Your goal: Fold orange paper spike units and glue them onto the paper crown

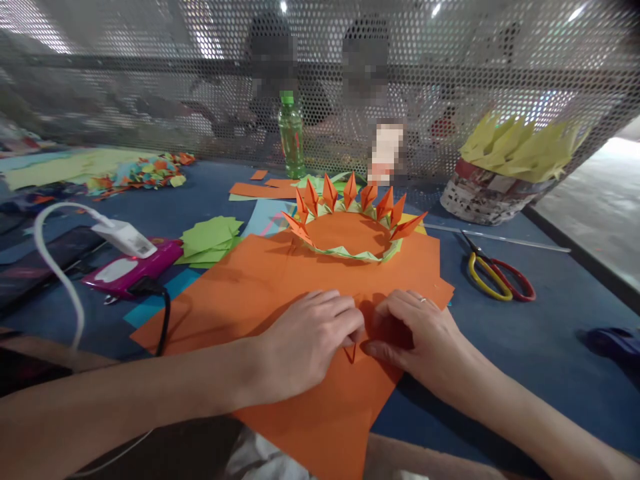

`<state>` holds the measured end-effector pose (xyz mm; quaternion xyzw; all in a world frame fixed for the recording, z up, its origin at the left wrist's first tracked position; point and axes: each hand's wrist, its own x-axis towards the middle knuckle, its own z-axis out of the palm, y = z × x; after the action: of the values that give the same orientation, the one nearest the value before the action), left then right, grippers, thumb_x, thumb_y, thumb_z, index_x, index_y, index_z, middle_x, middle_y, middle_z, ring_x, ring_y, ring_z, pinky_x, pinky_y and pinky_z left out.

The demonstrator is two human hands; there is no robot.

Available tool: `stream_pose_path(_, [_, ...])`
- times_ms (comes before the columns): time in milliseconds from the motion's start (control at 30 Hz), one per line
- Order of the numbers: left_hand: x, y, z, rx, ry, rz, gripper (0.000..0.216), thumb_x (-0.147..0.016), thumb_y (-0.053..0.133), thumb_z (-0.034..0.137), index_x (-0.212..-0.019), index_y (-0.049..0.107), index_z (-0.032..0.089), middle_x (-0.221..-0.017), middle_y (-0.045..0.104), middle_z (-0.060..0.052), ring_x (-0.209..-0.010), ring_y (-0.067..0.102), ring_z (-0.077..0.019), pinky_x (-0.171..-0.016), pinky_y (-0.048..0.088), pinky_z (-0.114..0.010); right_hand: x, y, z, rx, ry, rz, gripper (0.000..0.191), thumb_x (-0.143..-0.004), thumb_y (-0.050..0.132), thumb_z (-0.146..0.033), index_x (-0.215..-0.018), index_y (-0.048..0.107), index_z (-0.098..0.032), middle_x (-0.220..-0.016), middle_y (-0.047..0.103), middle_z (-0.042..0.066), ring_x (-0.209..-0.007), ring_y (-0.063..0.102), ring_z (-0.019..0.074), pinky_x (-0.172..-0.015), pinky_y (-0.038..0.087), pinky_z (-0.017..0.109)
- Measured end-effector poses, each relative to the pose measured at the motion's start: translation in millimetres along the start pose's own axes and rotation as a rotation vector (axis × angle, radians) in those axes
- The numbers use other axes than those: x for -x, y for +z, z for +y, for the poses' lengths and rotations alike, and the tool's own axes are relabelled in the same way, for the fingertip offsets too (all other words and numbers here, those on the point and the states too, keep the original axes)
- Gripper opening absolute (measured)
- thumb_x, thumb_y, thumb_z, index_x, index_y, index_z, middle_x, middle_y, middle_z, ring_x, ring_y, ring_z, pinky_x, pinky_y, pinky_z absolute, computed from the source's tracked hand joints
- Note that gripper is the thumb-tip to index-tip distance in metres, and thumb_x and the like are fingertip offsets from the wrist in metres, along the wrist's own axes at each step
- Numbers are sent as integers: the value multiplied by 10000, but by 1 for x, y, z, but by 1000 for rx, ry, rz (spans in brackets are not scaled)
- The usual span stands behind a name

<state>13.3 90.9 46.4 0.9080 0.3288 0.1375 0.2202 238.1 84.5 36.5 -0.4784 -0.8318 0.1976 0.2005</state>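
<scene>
My left hand and my right hand meet at the middle of a stack of orange paper sheets, fingers curled and pinching a small folded orange paper piece between them. Its point sticks out below my fingertips. Just beyond, on the same sheets, lies an origami ring of orange spikes with a green band.
Yellow-and-red scissors and a long ruler lie to the right. A stack of green paper squares, a pink device with a white charger and cables sit left. A green bottle, a basket of yellow paper, a mesh screen behind.
</scene>
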Motion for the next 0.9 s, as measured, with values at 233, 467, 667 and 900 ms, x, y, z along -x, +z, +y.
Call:
stream_pose_path(233, [-1,1,-3,64,-49,30,193,-904,500,11,-876,503,202,-900,596,4,-860,520,-176,-805,396,-313,5,-3,-5,-35,-239,11,187,-922,557,-88,-778,561,-208,-793,595,0,-765,523,164,-705,400,312])
stream_pose_path(467, [1,0,-4,125,-131,54,193,-889,598,60,-945,493,212,-929,578,11,-868,549,-168,-794,416,-294,7,-3,-3,-16,-492,-39,329,-1024,463,-121,-1174,705,-288,-848,568,15,-749,522,147,-647,410,278])
stream_pose_path(667, [0,1,-5,144,-138,59,200,-888,610,70,-949,492,219,-942,579,15,-872,553,-166,-802,412,-293,9,-1,-2,19,-513,-89,299,-1032,479,-147,-1187,711,-255,-851,557,21,-746,483,149,-649,389,299])
stream_pose_path(900, [-2,0,-5,142,-140,58,207,-877,594,36,-935,510,216,-920,584,24,-865,559,-159,-789,416,-280,7,3,-1,59,-535,-105,236,-1028,496,-158,-1095,715,-213,-893,585,28,-775,477,154,-661,369,311])
